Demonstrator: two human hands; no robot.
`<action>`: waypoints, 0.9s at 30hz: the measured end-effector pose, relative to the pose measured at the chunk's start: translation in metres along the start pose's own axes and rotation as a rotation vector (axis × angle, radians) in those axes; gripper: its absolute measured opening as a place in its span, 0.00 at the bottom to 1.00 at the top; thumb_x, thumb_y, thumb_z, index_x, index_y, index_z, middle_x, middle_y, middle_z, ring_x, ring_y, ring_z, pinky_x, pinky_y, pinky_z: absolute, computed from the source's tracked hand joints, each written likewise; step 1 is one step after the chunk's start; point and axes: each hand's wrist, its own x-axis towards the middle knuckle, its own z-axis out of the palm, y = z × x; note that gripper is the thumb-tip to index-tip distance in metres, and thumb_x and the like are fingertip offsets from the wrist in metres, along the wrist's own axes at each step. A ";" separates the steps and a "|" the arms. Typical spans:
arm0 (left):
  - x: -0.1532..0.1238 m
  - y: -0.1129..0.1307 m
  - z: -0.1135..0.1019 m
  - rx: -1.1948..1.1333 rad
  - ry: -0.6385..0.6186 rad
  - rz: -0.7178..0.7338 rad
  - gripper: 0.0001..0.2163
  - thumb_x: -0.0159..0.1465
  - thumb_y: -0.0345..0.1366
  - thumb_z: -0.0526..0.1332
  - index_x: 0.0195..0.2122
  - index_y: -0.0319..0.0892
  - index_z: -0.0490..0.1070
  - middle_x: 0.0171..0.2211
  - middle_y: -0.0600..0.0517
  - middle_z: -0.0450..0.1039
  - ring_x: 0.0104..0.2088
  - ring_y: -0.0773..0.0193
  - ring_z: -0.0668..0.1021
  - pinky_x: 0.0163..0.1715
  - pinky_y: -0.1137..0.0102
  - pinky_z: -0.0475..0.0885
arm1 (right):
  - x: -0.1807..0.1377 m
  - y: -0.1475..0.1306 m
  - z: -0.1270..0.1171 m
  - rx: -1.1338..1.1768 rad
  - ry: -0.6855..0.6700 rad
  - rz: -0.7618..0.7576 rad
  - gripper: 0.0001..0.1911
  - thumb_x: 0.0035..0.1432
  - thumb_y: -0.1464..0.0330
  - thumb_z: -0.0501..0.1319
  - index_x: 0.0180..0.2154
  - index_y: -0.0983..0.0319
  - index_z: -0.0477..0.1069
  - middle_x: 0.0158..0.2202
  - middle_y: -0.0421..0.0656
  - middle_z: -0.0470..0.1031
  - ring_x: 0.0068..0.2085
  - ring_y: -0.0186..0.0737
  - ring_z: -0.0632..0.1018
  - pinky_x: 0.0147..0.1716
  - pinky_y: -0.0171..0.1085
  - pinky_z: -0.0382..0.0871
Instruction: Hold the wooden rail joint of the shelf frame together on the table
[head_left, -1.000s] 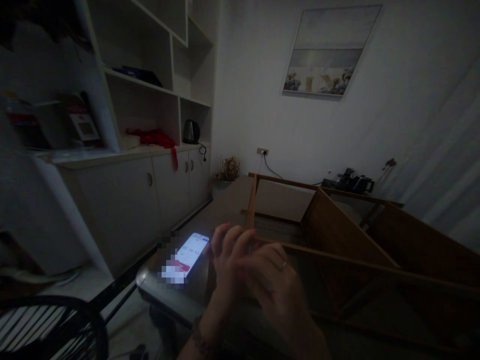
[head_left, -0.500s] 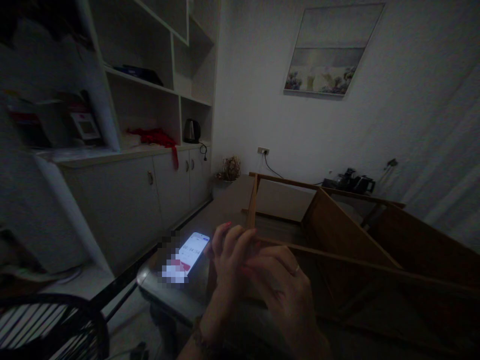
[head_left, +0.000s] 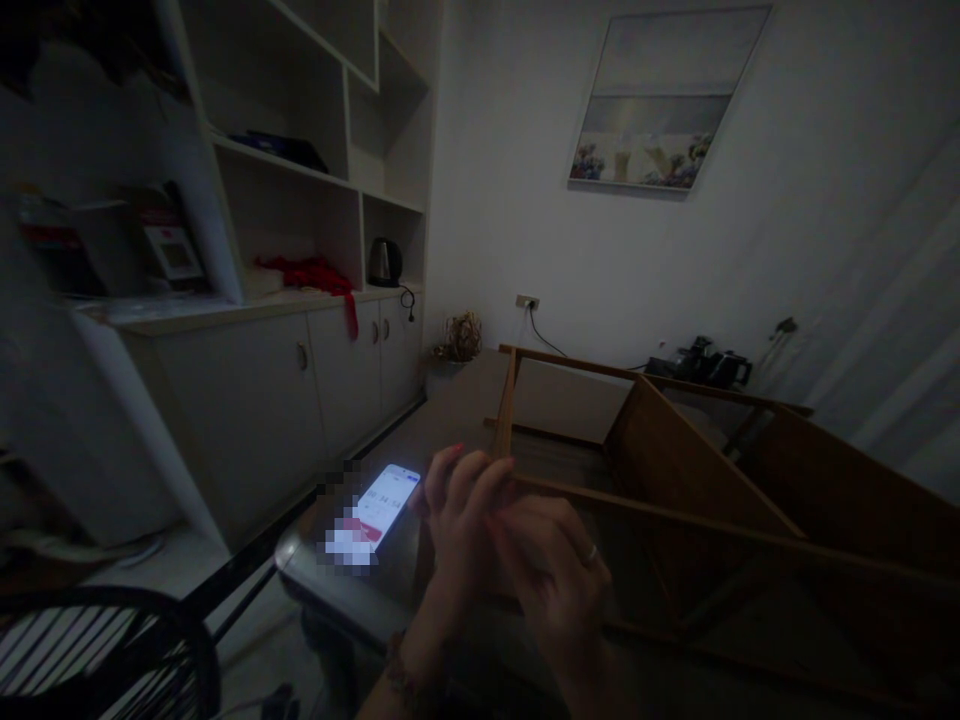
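Observation:
A brown wooden shelf frame (head_left: 720,460) lies on its side along the table. At its near left corner my left hand (head_left: 459,510) has its fingers curled over the wood, a bracelet on the wrist. Right beside it, my right hand (head_left: 559,565), with a ring on one finger, is closed in a pinch close to the left fingers. Whatever sits between the pinched fingertips is hidden and too dark to make out. A lit phone (head_left: 386,510) showing a timer lies on the table (head_left: 450,410) to the left of my hands.
Below left stands a black fan (head_left: 105,650). A white cabinet (head_left: 247,400) with shelves lines the left wall, holding a kettle (head_left: 385,262) and red cloth (head_left: 311,272). Dark appliances (head_left: 709,365) stand behind the frame, and a cable runs from a wall socket (head_left: 526,301).
My right hand has shifted slightly left and its wrist has turned, so the ring shows more clearly. My left hand stays on the frame corner.

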 end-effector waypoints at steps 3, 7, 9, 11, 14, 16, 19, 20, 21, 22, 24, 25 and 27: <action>-0.001 -0.001 0.000 -0.013 0.007 0.004 0.09 0.72 0.37 0.55 0.45 0.49 0.75 0.40 0.52 0.74 0.55 0.58 0.68 0.55 0.63 0.55 | -0.002 0.003 0.000 -0.008 0.000 -0.027 0.04 0.67 0.72 0.62 0.43 0.61 0.74 0.35 0.42 0.78 0.37 0.34 0.79 0.36 0.31 0.77; -0.001 -0.001 0.001 -0.043 0.014 0.003 0.09 0.72 0.37 0.55 0.45 0.49 0.75 0.41 0.52 0.74 0.55 0.57 0.68 0.55 0.62 0.55 | -0.001 0.005 -0.005 -0.166 0.014 -0.116 0.08 0.67 0.72 0.62 0.46 0.62 0.76 0.36 0.44 0.79 0.37 0.36 0.78 0.38 0.34 0.75; -0.001 -0.001 0.001 -0.046 0.021 0.004 0.09 0.72 0.37 0.56 0.45 0.49 0.76 0.40 0.52 0.74 0.54 0.57 0.68 0.55 0.61 0.56 | 0.001 0.004 -0.009 -0.203 -0.008 -0.162 0.10 0.68 0.71 0.60 0.48 0.63 0.77 0.35 0.44 0.79 0.36 0.36 0.77 0.36 0.34 0.74; 0.000 -0.001 0.001 -0.046 0.027 0.001 0.08 0.71 0.37 0.57 0.45 0.49 0.76 0.39 0.52 0.74 0.54 0.57 0.69 0.55 0.61 0.56 | 0.002 0.004 -0.011 -0.191 -0.048 -0.189 0.11 0.70 0.70 0.58 0.49 0.63 0.77 0.33 0.43 0.77 0.33 0.35 0.76 0.33 0.34 0.73; 0.001 -0.001 0.001 -0.041 0.031 0.004 0.07 0.71 0.37 0.57 0.44 0.50 0.75 0.39 0.53 0.74 0.54 0.58 0.69 0.55 0.62 0.57 | 0.004 0.003 -0.014 -0.170 -0.124 -0.196 0.13 0.72 0.69 0.55 0.51 0.63 0.76 0.30 0.42 0.75 0.30 0.35 0.73 0.30 0.35 0.71; 0.002 0.000 0.001 -0.034 0.027 0.005 0.07 0.70 0.36 0.57 0.44 0.51 0.75 0.39 0.53 0.73 0.54 0.59 0.69 0.55 0.62 0.57 | 0.004 0.002 -0.015 -0.148 -0.180 -0.184 0.14 0.72 0.70 0.55 0.53 0.63 0.75 0.30 0.42 0.75 0.31 0.36 0.73 0.31 0.35 0.71; 0.002 0.000 0.000 -0.027 0.017 -0.003 0.08 0.71 0.36 0.56 0.45 0.51 0.74 0.40 0.53 0.73 0.54 0.58 0.68 0.54 0.62 0.58 | 0.003 0.001 -0.019 -0.050 -0.291 -0.102 0.16 0.72 0.71 0.54 0.56 0.63 0.72 0.36 0.44 0.76 0.37 0.37 0.75 0.36 0.36 0.74; 0.002 0.000 0.000 -0.024 0.013 -0.003 0.08 0.71 0.36 0.56 0.45 0.51 0.74 0.40 0.53 0.72 0.54 0.58 0.68 0.54 0.62 0.59 | 0.004 0.001 -0.020 -0.003 -0.327 -0.060 0.16 0.71 0.72 0.54 0.56 0.63 0.72 0.38 0.44 0.76 0.39 0.37 0.76 0.39 0.36 0.75; 0.002 0.000 0.000 -0.020 0.011 -0.001 0.08 0.71 0.36 0.55 0.45 0.51 0.74 0.40 0.53 0.72 0.54 0.58 0.68 0.53 0.61 0.59 | 0.004 0.001 -0.022 0.046 -0.359 -0.016 0.16 0.71 0.72 0.54 0.56 0.62 0.72 0.40 0.45 0.76 0.41 0.37 0.76 0.40 0.35 0.75; 0.002 0.000 0.000 -0.016 0.007 0.004 0.08 0.72 0.36 0.55 0.45 0.50 0.73 0.40 0.53 0.72 0.54 0.58 0.68 0.53 0.61 0.59 | 0.005 0.002 -0.023 0.094 -0.384 0.026 0.16 0.71 0.73 0.54 0.56 0.62 0.72 0.40 0.44 0.75 0.42 0.36 0.76 0.42 0.34 0.75; 0.002 0.000 0.000 -0.015 0.002 0.015 0.08 0.72 0.38 0.55 0.45 0.50 0.73 0.40 0.53 0.72 0.54 0.58 0.68 0.53 0.61 0.59 | 0.008 0.002 -0.026 0.189 -0.407 0.090 0.15 0.70 0.73 0.55 0.55 0.60 0.73 0.41 0.43 0.75 0.43 0.34 0.77 0.44 0.31 0.74; 0.002 0.000 0.000 -0.015 0.004 0.019 0.08 0.72 0.38 0.55 0.45 0.50 0.73 0.40 0.53 0.73 0.54 0.58 0.68 0.53 0.62 0.59 | 0.010 0.002 -0.027 0.229 -0.413 0.115 0.15 0.69 0.74 0.56 0.54 0.59 0.74 0.41 0.42 0.75 0.43 0.32 0.77 0.45 0.30 0.73; 0.002 0.000 0.000 -0.014 0.012 0.021 0.07 0.72 0.39 0.56 0.45 0.50 0.74 0.40 0.53 0.73 0.54 0.58 0.69 0.53 0.62 0.58 | 0.014 0.002 -0.029 0.292 -0.433 0.173 0.12 0.68 0.73 0.58 0.50 0.58 0.75 0.41 0.40 0.76 0.43 0.31 0.77 0.45 0.28 0.72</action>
